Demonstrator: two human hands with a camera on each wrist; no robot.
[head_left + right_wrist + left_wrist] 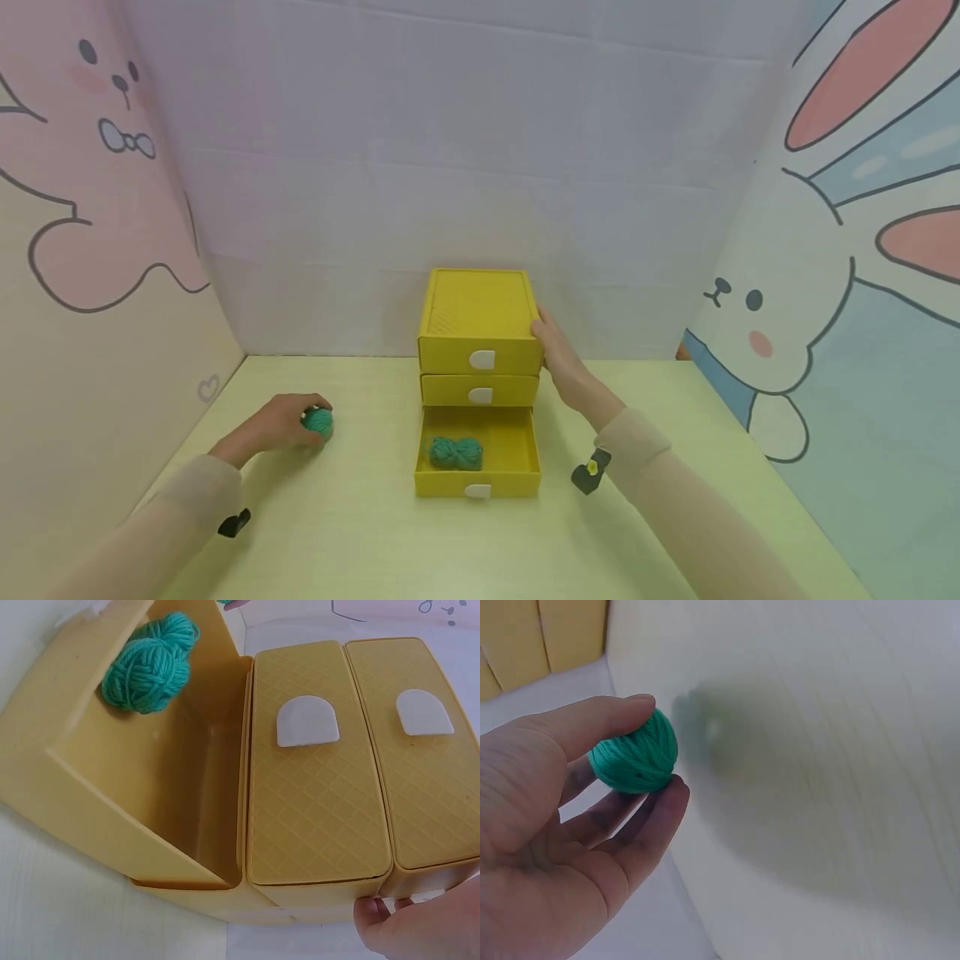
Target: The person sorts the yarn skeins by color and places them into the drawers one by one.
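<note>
My left hand (288,422) grips a green ball of yarn (639,759) between thumb and fingers, left of the yellow drawer box (480,302). In the left wrist view the ball is close over the pale tabletop. The box has three stacked drawers with white tabs; the bottom drawer (517,442) is pulled out. Two green yarn balls (154,667) lie side by side in its left part. My right hand (558,354) rests against the upper right side of the box, thumb at the top edge, with its other fingers partly hidden behind the side.
The light table (360,533) spreads around the box. Behind it hangs a white cloth wall (480,167). Side panels with a pink bear (112,208) and a white rabbit (780,308) stand at left and right. Dark wrist cameras (591,471) are strapped at both sleeves.
</note>
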